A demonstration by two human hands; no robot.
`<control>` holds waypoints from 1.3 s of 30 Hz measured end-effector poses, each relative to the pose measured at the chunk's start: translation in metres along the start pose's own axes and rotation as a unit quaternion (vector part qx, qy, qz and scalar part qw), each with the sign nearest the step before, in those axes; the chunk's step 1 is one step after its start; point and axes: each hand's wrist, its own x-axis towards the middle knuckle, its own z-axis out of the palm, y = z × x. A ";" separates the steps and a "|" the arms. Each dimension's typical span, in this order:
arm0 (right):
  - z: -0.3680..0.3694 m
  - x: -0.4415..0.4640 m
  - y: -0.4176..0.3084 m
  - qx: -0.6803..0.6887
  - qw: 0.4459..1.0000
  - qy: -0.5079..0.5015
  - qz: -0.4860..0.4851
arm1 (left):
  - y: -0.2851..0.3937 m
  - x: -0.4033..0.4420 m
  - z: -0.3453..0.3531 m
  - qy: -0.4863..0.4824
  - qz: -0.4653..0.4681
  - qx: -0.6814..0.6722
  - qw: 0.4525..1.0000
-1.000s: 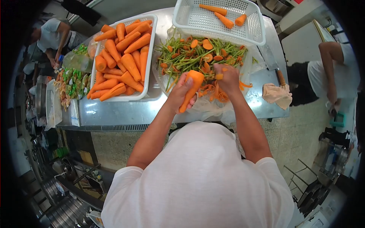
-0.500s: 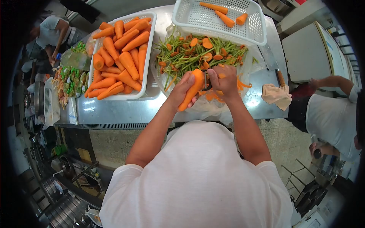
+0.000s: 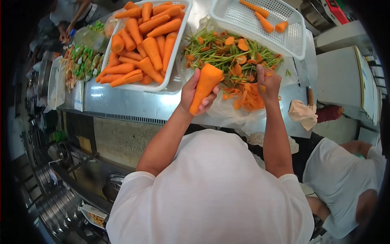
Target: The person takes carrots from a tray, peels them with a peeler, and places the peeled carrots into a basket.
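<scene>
My left hand (image 3: 193, 94) is wrapped around a large orange carrot (image 3: 206, 83), its thick end pointing up and away from me. To the right, apart from the carrot, my right hand (image 3: 268, 83) is closed on a peeler (image 3: 253, 75); only a dark part of it shows beside the thumb. Orange peelings (image 3: 248, 97) lie in a heap on clear plastic just left of that hand. Behind both hands spreads a pile of green carrot stems (image 3: 211, 55) mixed with cut orange carrot tops.
A white basket (image 3: 165, 85) piled with carrots stands at left. Another white basket (image 3: 301, 42) holds several carrots at the back right. A knife (image 3: 310, 96) and beige cloth (image 3: 302, 114) lie on the metal table (image 3: 134, 103). A co-worker (image 3: 341, 179) is at right, another person at upper left.
My right hand with the peeler has moved right, away from the carrot. The carrot's thick end is now turned more toward the view. The co-worker at right has shifted and bent, and the view has turned.
</scene>
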 end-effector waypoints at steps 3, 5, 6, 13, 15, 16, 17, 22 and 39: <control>-0.001 0.006 -0.027 -0.059 0.998 -0.037 0.002 | 0.021 -0.006 -0.005 -0.088 0.015 -0.102 0.991; 0.005 0.000 -0.044 -0.054 0.997 -0.033 0.036 | 0.043 -0.018 -0.007 -0.077 0.000 -0.076 0.994; 0.009 -0.004 -0.054 -0.045 0.996 -0.037 0.070 | 0.055 -0.027 -0.009 -0.059 -0.009 -0.052 0.997; 0.058 -0.052 -0.118 0.092 0.969 0.027 0.228 | 0.152 -0.071 0.070 0.053 0.250 0.023 0.967; 0.066 -0.055 -0.131 0.079 0.967 0.052 0.239 | 0.191 -0.092 0.056 0.060 0.180 0.078 0.979; 0.067 -0.059 -0.142 0.080 0.964 0.057 0.249 | 0.207 -0.107 0.047 0.074 0.115 0.123 0.983; 0.070 -0.058 -0.152 0.080 0.966 0.068 0.237 | 0.218 -0.114 0.041 0.037 0.064 0.060 0.995; 0.093 -0.065 -0.171 0.066 0.969 0.101 0.216 | 0.217 -0.118 0.027 0.077 0.046 0.079 0.993; 0.075 -0.064 -0.173 0.083 0.968 0.110 0.209 | 0.183 -0.086 0.013 0.083 -0.041 0.047 0.995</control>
